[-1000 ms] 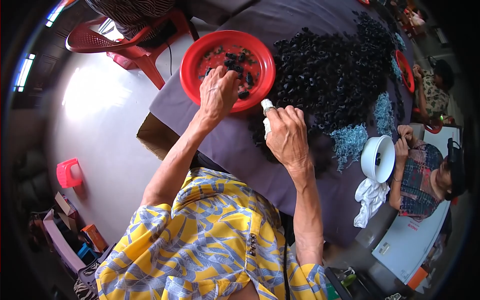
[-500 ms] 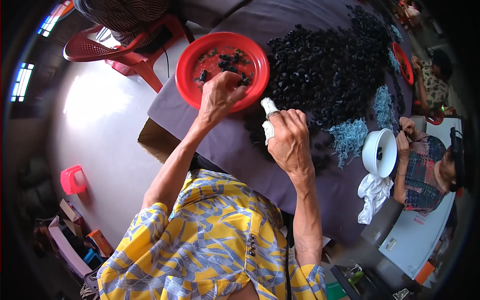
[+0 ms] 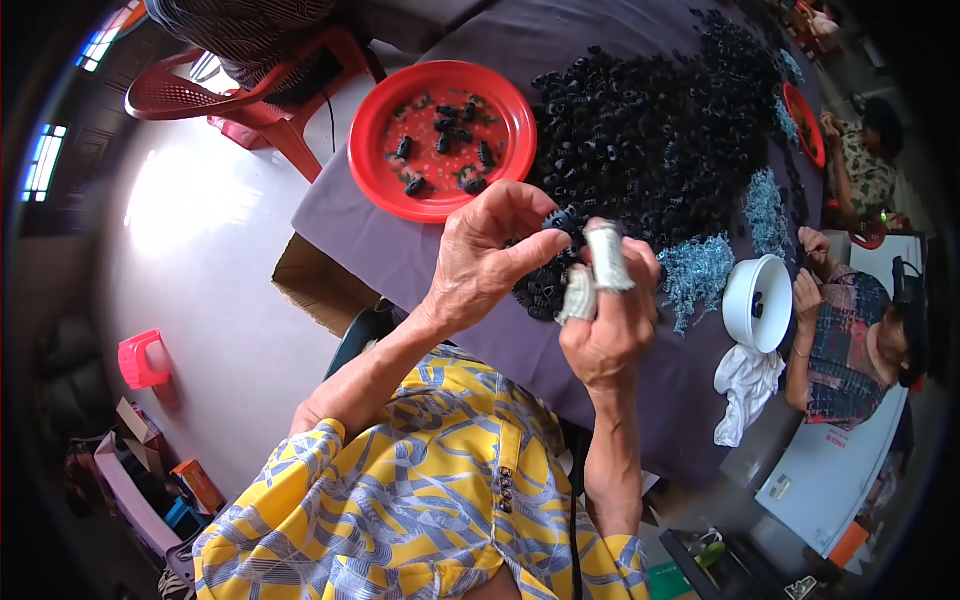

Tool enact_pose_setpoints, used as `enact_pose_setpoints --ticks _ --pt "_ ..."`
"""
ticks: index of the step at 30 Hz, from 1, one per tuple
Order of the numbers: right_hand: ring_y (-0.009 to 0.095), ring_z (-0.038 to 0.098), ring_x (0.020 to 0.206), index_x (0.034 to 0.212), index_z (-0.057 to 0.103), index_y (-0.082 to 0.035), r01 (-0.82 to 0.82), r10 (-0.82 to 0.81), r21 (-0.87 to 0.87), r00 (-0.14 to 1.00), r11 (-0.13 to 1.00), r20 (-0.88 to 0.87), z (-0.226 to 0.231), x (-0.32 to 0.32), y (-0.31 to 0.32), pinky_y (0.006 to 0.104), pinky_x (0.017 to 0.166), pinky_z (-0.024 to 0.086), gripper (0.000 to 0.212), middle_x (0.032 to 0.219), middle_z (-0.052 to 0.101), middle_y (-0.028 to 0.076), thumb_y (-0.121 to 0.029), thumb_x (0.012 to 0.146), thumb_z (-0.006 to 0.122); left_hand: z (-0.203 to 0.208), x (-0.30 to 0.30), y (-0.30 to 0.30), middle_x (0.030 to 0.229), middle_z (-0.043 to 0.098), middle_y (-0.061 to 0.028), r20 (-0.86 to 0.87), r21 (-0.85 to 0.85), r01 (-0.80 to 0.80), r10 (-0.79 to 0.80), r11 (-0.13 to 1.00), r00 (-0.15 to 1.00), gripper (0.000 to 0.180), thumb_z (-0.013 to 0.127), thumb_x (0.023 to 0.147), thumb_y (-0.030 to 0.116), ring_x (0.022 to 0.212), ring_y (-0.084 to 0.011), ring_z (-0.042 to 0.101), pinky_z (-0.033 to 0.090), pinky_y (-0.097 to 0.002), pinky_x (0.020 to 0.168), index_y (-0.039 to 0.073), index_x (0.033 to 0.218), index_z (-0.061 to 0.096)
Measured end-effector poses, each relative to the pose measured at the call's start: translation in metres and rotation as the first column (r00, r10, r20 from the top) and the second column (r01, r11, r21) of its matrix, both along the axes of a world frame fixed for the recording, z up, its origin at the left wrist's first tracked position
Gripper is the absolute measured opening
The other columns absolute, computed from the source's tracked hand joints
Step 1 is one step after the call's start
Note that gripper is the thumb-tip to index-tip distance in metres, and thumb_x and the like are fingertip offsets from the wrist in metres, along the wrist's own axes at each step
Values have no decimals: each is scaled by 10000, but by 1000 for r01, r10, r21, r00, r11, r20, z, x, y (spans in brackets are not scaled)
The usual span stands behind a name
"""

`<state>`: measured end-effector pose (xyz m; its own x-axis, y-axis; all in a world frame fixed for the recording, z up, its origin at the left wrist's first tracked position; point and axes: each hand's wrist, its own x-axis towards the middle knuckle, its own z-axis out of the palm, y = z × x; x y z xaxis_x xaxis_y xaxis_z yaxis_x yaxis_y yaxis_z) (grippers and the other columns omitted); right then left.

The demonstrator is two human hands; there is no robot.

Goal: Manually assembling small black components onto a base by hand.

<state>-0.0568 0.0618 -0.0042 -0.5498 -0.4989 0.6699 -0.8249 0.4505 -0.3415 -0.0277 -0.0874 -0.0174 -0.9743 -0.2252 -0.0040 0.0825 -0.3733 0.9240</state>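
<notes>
A table under a purple-grey cloth [image 3: 690, 400] takes up most of the view, with a red plastic armchair [image 3: 294, 150] on the floor beyond its left side. At the right a co-worker in a patterned shirt [image 3: 845, 340] sits with both hands raised near the table's edge. Across the cloth spreads a broad heap of small black ribbed pieces [image 3: 650, 140], and just left of it stands a round red basin [image 3: 522, 140], its speckled floor bearing several similar loose black pieces [image 3: 460, 133]. A white bowl [image 3: 738, 300], tipped toward the co-worker in this view, contains a few dark bits; a crumpled white cloth [image 3: 745, 395] lies beside it, and a light blue curly bundle [image 3: 697, 270] sits between bowl and heap. The left hand [image 3: 480, 260] is over the heap's near edge, thumb and forefinger curved toward each other and pinching a single black toothed piece [image 3: 562, 217]. The right hand [image 3: 615, 325] is close by, blurred, its fingers bent; whether they grip anything cannot be told. White wraps [image 3: 608, 255] cover its thumb and forefinger, just right of the pinched piece.
</notes>
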Motion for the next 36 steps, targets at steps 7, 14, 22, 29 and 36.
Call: enact_pose_setpoints --ticks 7,14,22,29,36 --pt "330 573 870 1089 537 58 -49 49 -7 999 999 18 -2 8 3 527 849 419 413 968 565 173 -17 685 502 -3 3 5 801 555 50 10 57 -38 38 998 999 219 703 808 44 734 -6 511 437 -163 647 38 962 548" --pt "306 559 865 1049 566 56 -38 35 68 999 997 41 -15 12 5 496 819 431 423 909 562 143 82 626 561 -26 5 0 789 557 38 63 -77 -49 54 996 997 201 686 813 32 713 -26 512 437 -179 630 18 965 556" --pt "357 516 1019 1107 532 58 212 -231 190 969 959 89 -30 18 48 503 883 408 423 1014 559 199 -23 709 652 -62 -18 -54 804 625 -114 -144 -852 -262 278 454 950 168 667 733 35 713 -254 630 500 -340 626 33 879 584" --pt "314 530 1083 1296 361 101 566 -580 -125 795 815 -176 27 -1 101 410 978 394 573 1175 539 204 -204 883 615 -81 -16 -77 820 608 -114 -144 -946 -209 258 248 955 168 652 739 84 802 -320 599 476 -408 695 54 881 568" --pt "334 566 1025 1172 503 85 534 -584 -249 782 808 -219 57 -27 117 426 884 465 452 1093 570 228 -250 887 606 -89 -12 -77 829 604 -119 -92 -978 -136 254 160 963 173 659 750 114 829 -308 596 472 -404 713 62 897 582"
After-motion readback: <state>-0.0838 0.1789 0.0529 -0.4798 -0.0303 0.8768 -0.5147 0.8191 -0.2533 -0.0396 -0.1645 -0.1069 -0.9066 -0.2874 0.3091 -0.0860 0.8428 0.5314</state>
